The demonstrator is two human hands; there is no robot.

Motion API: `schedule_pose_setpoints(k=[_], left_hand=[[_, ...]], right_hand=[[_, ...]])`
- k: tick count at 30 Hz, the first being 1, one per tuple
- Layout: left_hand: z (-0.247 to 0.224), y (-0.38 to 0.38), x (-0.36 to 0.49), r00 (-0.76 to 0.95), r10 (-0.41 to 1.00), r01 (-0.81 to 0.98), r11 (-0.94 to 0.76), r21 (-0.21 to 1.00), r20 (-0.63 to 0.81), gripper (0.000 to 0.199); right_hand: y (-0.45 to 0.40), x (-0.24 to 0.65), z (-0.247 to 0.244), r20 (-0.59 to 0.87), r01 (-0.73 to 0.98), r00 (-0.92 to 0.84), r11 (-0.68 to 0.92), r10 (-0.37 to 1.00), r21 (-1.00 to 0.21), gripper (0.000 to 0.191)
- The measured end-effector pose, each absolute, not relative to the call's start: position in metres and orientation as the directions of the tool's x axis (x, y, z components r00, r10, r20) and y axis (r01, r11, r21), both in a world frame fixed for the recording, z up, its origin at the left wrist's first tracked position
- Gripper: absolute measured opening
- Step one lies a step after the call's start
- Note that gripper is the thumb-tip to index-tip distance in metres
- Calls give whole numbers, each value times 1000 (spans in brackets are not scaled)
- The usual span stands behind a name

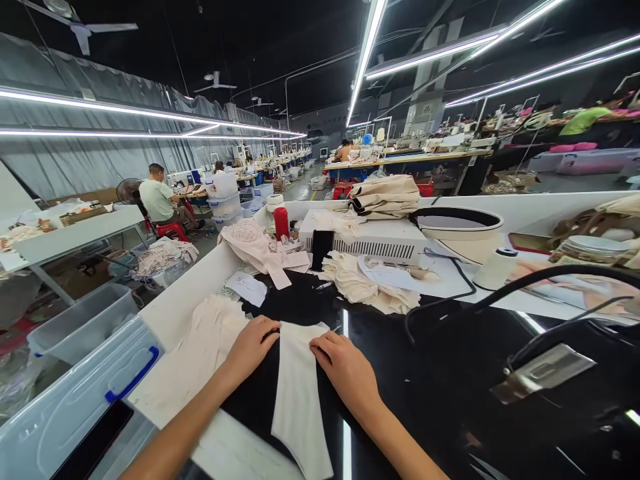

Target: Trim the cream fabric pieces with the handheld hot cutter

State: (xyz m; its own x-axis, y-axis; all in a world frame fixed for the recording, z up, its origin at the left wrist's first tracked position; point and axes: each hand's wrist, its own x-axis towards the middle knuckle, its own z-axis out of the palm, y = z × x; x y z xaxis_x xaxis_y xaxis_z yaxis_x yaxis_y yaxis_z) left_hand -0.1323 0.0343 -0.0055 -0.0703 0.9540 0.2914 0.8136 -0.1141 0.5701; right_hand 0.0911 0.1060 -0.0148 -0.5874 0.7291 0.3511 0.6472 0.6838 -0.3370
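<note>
A long off-white fabric piece (299, 393) lies on the glossy black table top (425, 400), narrower at its far end and running toward me. My left hand (250, 347) pinches its upper left corner with the fingertips together. On the opposite edge, slightly nearer to me, my right hand (347, 370) grips the cloth between thumb and fingers. Beside my left forearm rests a heap of pale fabric pieces (205, 340). Beyond my hands are a stack of cream fabric pieces (350, 280) and a white paper slip (246, 288).
A black cable (540, 277) arches over the table's right side above a metal plate (545, 373). A white thread cone (495, 268), a white box (370, 237) and a red thread spool (281, 222) stand at the back. Clear plastic bins (85, 327) sit lower left. A seated person (160, 197) works farther off.
</note>
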Motion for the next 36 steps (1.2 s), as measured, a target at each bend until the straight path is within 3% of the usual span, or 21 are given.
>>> schedule_pose_setpoints(k=[36], left_hand=[[-3, 44, -128, -44, 973, 793, -106, 601, 228, 19]], right_hand=[[110, 99, -20, 418, 595, -582, 716, 698, -366, 33]])
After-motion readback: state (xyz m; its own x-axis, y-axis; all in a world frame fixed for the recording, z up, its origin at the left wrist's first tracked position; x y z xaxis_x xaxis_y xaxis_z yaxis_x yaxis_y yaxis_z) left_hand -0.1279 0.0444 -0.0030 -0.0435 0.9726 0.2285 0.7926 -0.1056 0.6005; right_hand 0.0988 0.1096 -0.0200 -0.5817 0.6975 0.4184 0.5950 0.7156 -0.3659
